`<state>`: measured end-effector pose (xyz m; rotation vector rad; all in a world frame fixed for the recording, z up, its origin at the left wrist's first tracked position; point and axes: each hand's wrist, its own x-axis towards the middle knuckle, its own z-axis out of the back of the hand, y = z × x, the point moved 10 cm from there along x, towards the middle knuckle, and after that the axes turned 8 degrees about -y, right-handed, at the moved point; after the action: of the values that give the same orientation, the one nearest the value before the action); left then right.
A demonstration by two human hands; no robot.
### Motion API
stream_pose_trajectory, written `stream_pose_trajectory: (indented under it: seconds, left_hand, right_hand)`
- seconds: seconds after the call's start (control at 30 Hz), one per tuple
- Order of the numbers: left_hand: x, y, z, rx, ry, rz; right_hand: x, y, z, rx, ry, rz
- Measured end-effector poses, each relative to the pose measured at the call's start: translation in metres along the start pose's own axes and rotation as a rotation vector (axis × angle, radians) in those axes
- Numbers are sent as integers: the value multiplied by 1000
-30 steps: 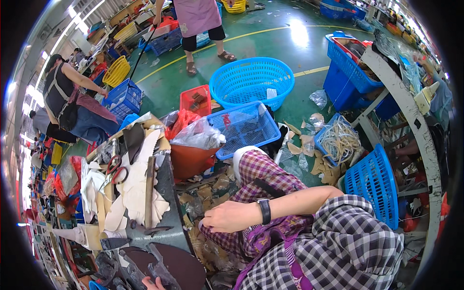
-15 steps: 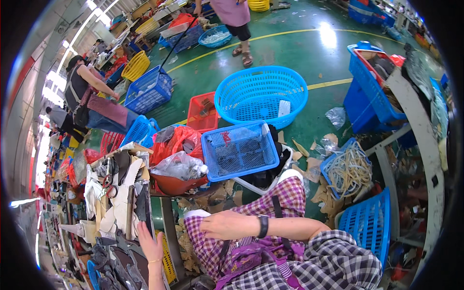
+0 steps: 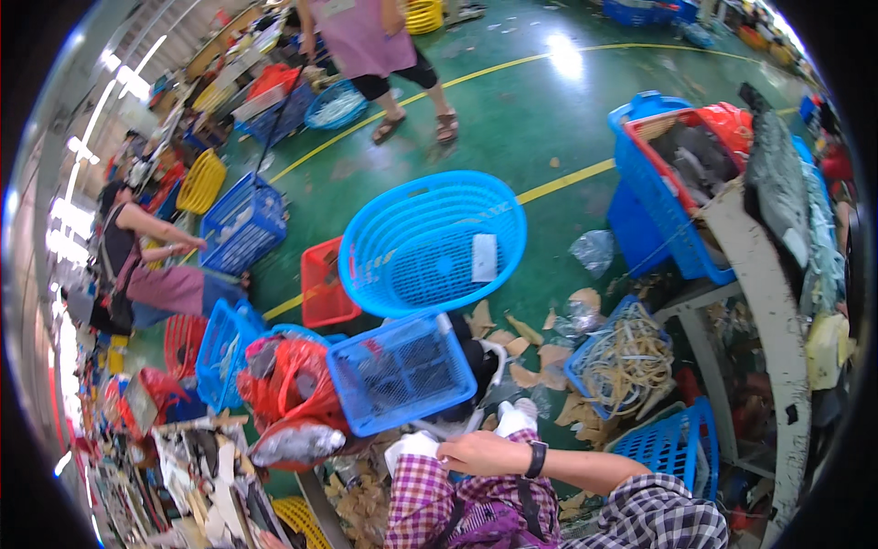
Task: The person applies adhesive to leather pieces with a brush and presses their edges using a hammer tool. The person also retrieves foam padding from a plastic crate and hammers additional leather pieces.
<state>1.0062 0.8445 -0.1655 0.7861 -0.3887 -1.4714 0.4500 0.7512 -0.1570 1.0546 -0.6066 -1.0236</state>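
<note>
My right hand [image 3: 485, 455], with a dark watch [image 3: 537, 459] on its wrist, is over my lap beside the pale end of my left trouser leg [image 3: 422, 499]. Its fingers are bent and drawn together; whatever they hold, if anything, is hidden. Only a sliver of my left hand [image 3: 268, 540] shows at the lower edge, by a bench heaped with cut scraps [image 3: 197, 457], and its fingers cannot be made out. Ahead of my knees a shallow blue mesh basket [image 3: 402, 371] lies tilted over a white bin, next to red plastic bags [image 3: 293, 375].
A big round blue basket [image 3: 366, 265] stands ahead, with a red crate [image 3: 326, 306] beside it. To the right are a crate of cord [image 3: 626, 357], a metal frame [image 3: 764, 339] and stacked blue bins [image 3: 640, 220]. One person [image 3: 361, 37] stands ahead, another [image 3: 137, 247] at left.
The view has tilted up and turned, so things ahead sit lower and further left. My left hand has dropped nearly out of view. The person ahead has stepped, feet now apart.
</note>
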Motion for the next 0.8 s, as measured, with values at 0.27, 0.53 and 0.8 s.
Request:
stream_pose_trajectory:
  seconds: [0.27,0.53,0.8]
  left_hand:
    - [186,-182,84,-309,-15,-466]
    - [232,-234,114,-470,90,-676]
    - [60,-200,60,-734,494,-384]
  right_hand:
    - [-83,12,53,54,-128,-271]
    - [-126,34,174,-77,-260,-415]
    - [-57,38,336,-102,-332,-305]
